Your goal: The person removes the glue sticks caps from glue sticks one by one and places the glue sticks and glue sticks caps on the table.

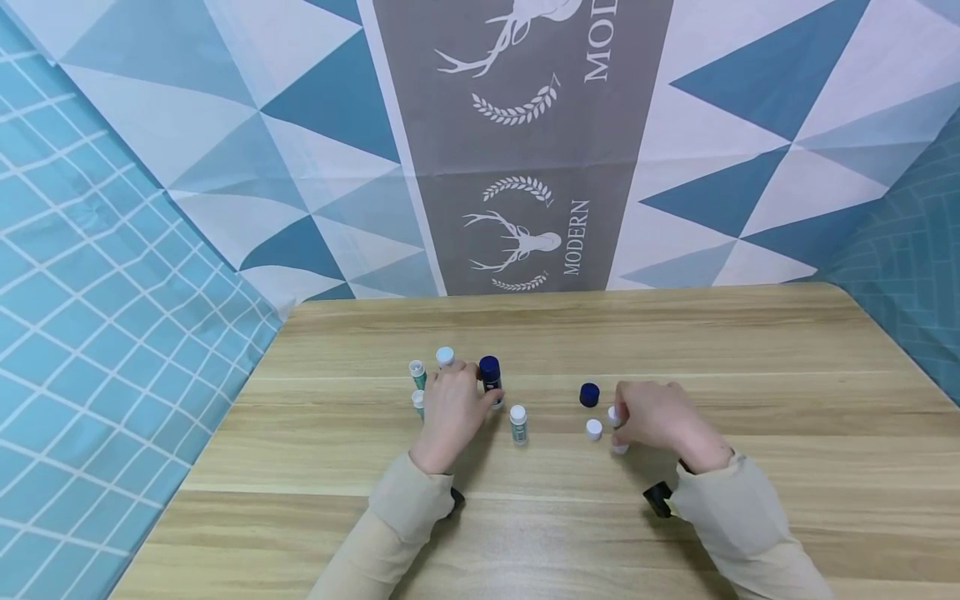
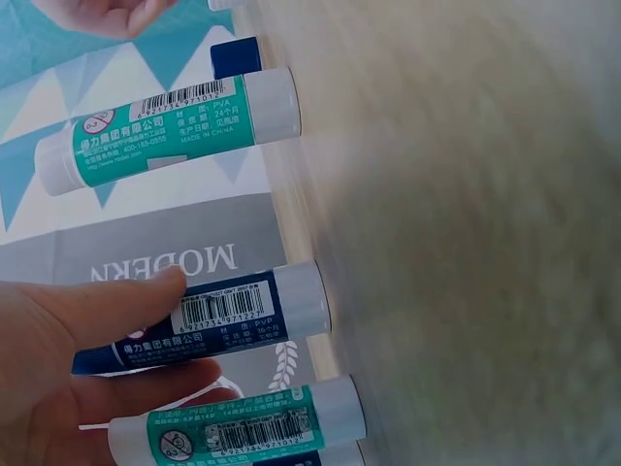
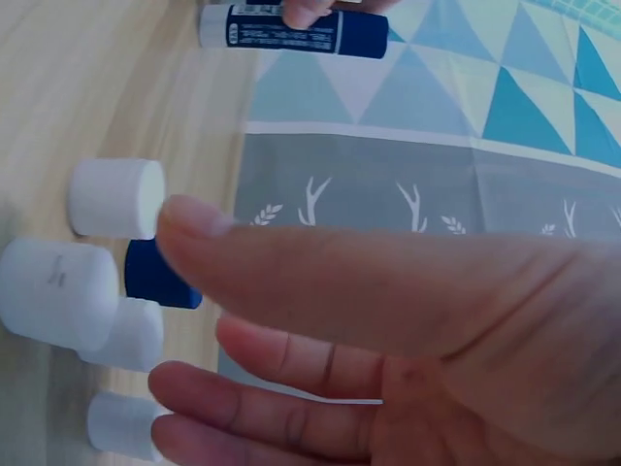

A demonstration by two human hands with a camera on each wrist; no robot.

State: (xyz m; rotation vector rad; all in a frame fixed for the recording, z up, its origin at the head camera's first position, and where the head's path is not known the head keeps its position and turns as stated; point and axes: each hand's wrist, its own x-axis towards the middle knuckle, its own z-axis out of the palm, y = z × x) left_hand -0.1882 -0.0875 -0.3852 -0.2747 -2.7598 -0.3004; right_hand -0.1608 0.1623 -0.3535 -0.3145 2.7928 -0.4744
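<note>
My left hand [image 1: 453, 408] grips a navy glue stick [image 2: 233, 316] between thumb and fingers. The stick stands upright on its white base, its dark blue top showing in the head view. Close around that hand are green-and-white glue sticks [image 1: 519, 425], one of them beside the navy one in the left wrist view. My right hand [image 1: 660, 417] hovers at a group of small white caps [image 3: 116, 197], thumb and fingers apart with nothing pinched between them. A navy cap [image 1: 589, 395] lies just beyond the white ones. Part of the glue stick group is hidden behind my left hand.
Everything stands on a wooden table [image 1: 555, 525]. At its far edge hangs a patterned cloth [image 1: 525, 142] with a grey deer strip. Blue gridded fabric [image 1: 90, 333] covers the left side, and darker teal fabric [image 1: 907, 242] the right.
</note>
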